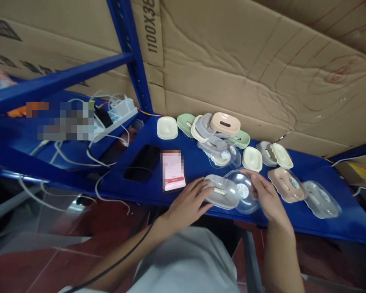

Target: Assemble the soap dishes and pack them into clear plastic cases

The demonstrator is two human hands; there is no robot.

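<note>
1. I see a person wearing a plain, pale grey-white fabric top [189, 260], softly creased over the torso.
2. The left hand [187, 202] is bare, as is the left forearm [161, 230].
3. The right hand [266, 195] and right forearm [282, 252] are bare too.
4. A thin, smooth black cable [130, 253] curves along the left forearm; I cannot tell whether it is attached.

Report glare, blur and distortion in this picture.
All in the head view: pale glare on the clear plastic piece at the right hand; pixelation over part of the lit phone; lower-left floor dim and smeared; wide-angle stretching toward the edges.
</note>
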